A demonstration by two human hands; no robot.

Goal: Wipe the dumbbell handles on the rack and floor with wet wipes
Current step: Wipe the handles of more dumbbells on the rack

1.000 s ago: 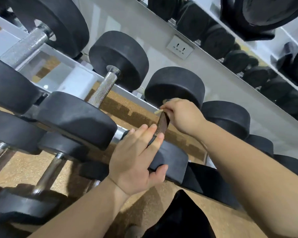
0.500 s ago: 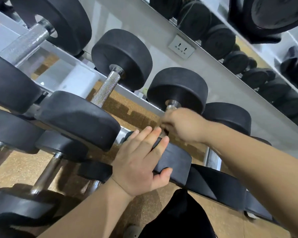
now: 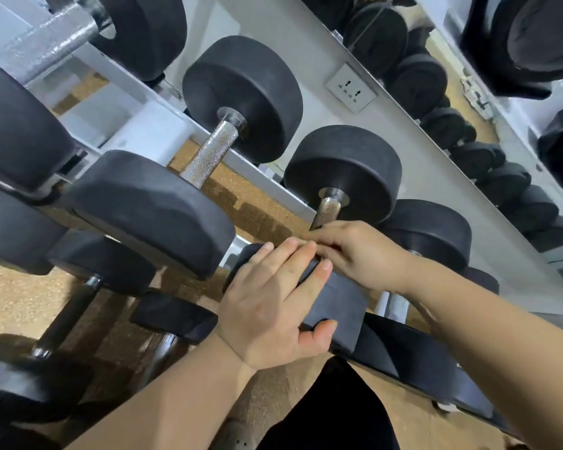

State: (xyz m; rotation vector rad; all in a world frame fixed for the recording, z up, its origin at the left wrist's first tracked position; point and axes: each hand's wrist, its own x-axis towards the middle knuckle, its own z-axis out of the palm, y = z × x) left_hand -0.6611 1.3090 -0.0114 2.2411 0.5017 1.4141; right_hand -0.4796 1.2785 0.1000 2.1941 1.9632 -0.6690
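A black dumbbell lies on the white rack (image 3: 150,125), its far head (image 3: 343,173) toward the wall and its near head (image 3: 332,306) toward me. My right hand (image 3: 358,254) is closed around the lower end of its knurled metal handle (image 3: 327,212); the wet wipe is hidden inside the fingers. My left hand (image 3: 273,306) rests flat over the near head, fingers spread and thumb hooked under its edge. The bare upper part of the handle shows above my right hand.
Another dumbbell (image 3: 241,95) with a shiny handle sits to the left, more on both sides and on a lower tier (image 3: 101,264). A wall socket (image 3: 351,87) and a mirror strip are behind the rack. Brown speckled floor lies below.
My right hand has slid down the handle from the far head toward the near head, baring the upper part of the handle. My left hand stays on the near head.
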